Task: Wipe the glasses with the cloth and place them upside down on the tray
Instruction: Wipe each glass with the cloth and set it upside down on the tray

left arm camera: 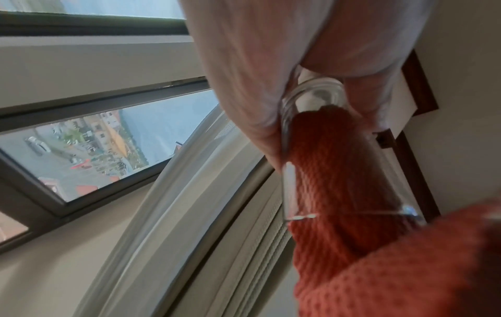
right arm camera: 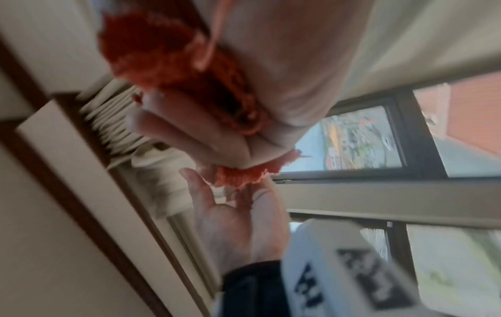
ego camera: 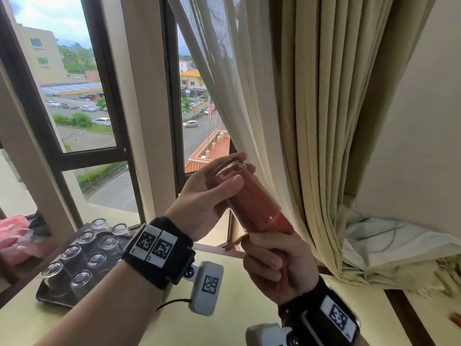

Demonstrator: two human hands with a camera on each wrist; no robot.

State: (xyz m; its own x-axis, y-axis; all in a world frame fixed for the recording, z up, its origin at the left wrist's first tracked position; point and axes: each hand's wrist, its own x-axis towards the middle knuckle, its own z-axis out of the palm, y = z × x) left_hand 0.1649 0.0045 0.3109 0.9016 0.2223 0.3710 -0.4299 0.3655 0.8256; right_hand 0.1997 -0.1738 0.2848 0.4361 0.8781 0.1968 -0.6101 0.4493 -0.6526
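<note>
Left hand (ego camera: 207,196) gripping glass (ego camera: 247,196), orange cloth (left arm camera: 339,171) stuffed inside; right hand (ego camera: 277,265) clenching cloth's tail. Left of it, tray (ego camera: 47,294) holding upturned glasses (ego camera: 82,260).

We hold the clear tall drinking glass (ego camera: 245,193) in our left hand (ego camera: 199,203), tilted, base toward eleven o'clock. The orange knitted cloth (ego camera: 252,198) sits inside it, gripped by our right hand (ego camera: 277,265) at five o'clock. The dark rectangular tray (ego camera: 53,295) of upturned glasses (ego camera: 87,260) lies on the desk (ego camera: 224,328) at nine o'clock.

Beige curtain (ego camera: 311,121) hangs beside window (ego camera: 82,96); pink bag (ego camera: 12,236) left.
</note>
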